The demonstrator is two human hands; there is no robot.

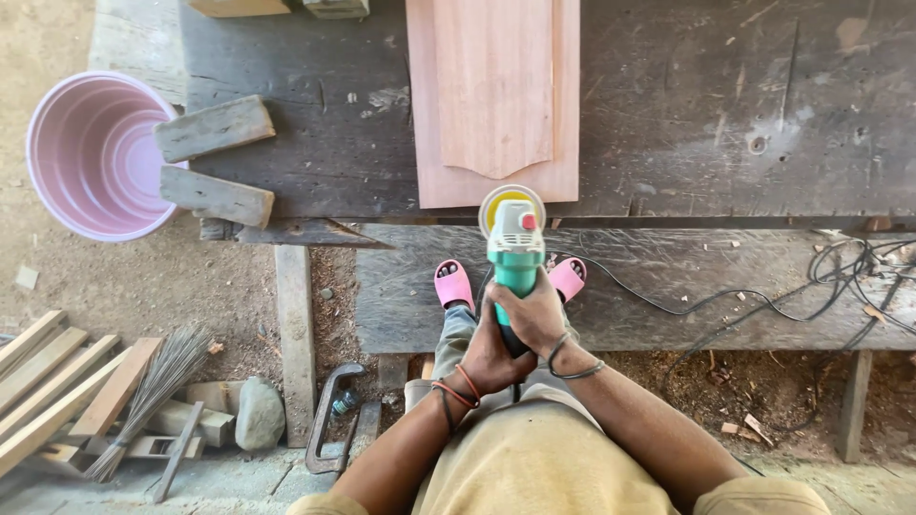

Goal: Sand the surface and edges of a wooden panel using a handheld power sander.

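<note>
Both hands clenched round the handle of a teal grinder (516, 256), held out in front of the body. Right hand (535, 312) wraps the body of the tool from above and the right; left hand (489, 358) closes on the dark rear end just below it, the two hands touching. Cords and bands on both wrists. The grinder points away from the person, its yellow disc (511, 204) at the near edge of a reddish wooden panel (493, 95); cannot tell whether disc and wood touch. The panel lies flat on a dark, scarred workbench (716, 105), its raised centre piece ending in a curved point near the disc. A black cable (668, 305) runs from the tool off to the right, across a lower plank, into a loose tangle at the frame's edge. Pink sandals (454, 284) show below the tool, either side of it. On the bench's left end, two grey wood blocks (215, 129), one above the other, well apart from the panel. Just beside them, off the bench, a pink bucket (93, 153) on the dirt. Lower left: a stack of timber strips (57, 381), a twig broom (153, 381), a stone (259, 413), and a metal clamp (331, 420) on the ground.
</note>
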